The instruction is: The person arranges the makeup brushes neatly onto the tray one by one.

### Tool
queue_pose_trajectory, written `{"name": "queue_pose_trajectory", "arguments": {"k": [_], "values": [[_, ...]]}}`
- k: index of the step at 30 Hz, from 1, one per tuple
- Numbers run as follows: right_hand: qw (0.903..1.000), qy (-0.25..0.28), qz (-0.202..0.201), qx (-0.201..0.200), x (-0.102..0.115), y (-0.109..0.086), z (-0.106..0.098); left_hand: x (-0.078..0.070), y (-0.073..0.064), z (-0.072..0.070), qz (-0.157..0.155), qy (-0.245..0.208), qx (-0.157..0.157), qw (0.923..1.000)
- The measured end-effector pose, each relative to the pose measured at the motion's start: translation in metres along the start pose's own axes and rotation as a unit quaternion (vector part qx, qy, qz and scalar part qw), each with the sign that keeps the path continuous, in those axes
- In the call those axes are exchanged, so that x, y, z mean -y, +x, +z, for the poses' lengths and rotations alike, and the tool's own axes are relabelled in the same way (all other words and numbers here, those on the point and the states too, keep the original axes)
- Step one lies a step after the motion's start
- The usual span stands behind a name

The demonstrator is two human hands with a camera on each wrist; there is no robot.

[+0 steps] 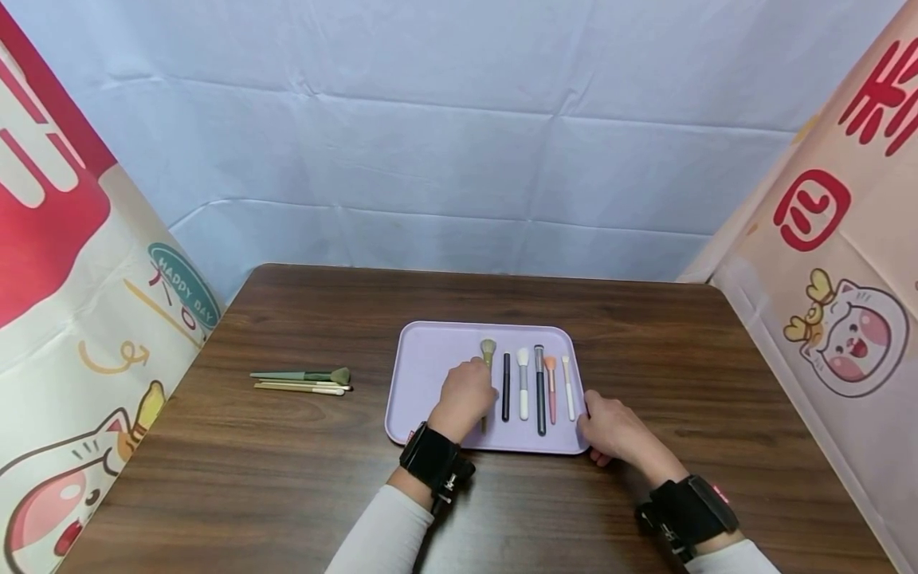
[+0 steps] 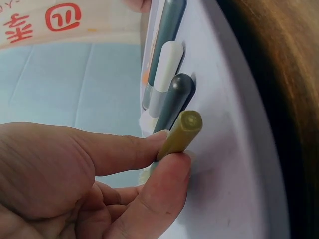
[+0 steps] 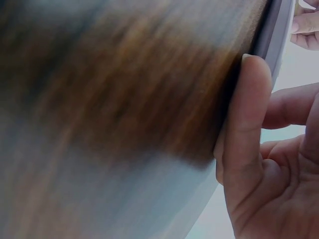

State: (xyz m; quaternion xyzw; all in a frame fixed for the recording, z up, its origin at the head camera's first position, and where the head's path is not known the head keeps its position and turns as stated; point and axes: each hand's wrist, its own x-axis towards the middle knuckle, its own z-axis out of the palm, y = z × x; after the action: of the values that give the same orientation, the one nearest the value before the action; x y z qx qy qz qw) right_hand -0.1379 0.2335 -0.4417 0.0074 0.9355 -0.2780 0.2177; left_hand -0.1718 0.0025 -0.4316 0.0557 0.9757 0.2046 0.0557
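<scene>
- Steadying the tray (image 1: pixel 433 359) is the job of the right hand (image 1: pixel 610 430), at the near right corner; its fingers appear to grasp the rim. Keep pressure light, so that the tray neither tips nor slides on the worktop (image 1: pixel 502 510).
- Left hand (image 1: pixel 464 395): thumb and forefinger pinch the green brush (image 2: pixel 180 132) near its handle end. The brush is over the tray, left of the row, bristles pointing away from the person.
- The step appears to be laying this brush into the row. Hold it parallel to the black stick (image 1: pixel 506 387), just to its right, and match the gap used between the others.
- Lower both ends together, then part the fingers evenly; a rounded handle may roll if released from one side.
- Keep the knuckles off the white-headed brush (image 1: pixel 523 387), grey brush (image 1: pixel 541 395), pink brush (image 1: pixel 551 391) and thin white brush (image 1: pixel 569 388).
- Leave the tray's left part free, in case the loose brushes (image 1: pixel 301 376), well left on the worktop, must follow.
- Farthest out, line up the bristle ends with their neighbours.
</scene>
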Motion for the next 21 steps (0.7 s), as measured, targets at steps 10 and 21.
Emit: {"name": "queue_pose_trajectory", "arguments": {"k": [10, 21], "values": [[1.0000, 0.000, -0.007, -0.003, -0.0002, -0.0011, 0.0005, 0.0001, 0.0061, 0.0040, 0.003, 0.014, 0.016, 0.9998], [1.0000, -0.002, -0.009, -0.004, 0.0003, -0.0017, 0.0003, -0.0015, 0.0090, 0.0049, -0.011, 0.012, 0.025, 0.9995]]}}
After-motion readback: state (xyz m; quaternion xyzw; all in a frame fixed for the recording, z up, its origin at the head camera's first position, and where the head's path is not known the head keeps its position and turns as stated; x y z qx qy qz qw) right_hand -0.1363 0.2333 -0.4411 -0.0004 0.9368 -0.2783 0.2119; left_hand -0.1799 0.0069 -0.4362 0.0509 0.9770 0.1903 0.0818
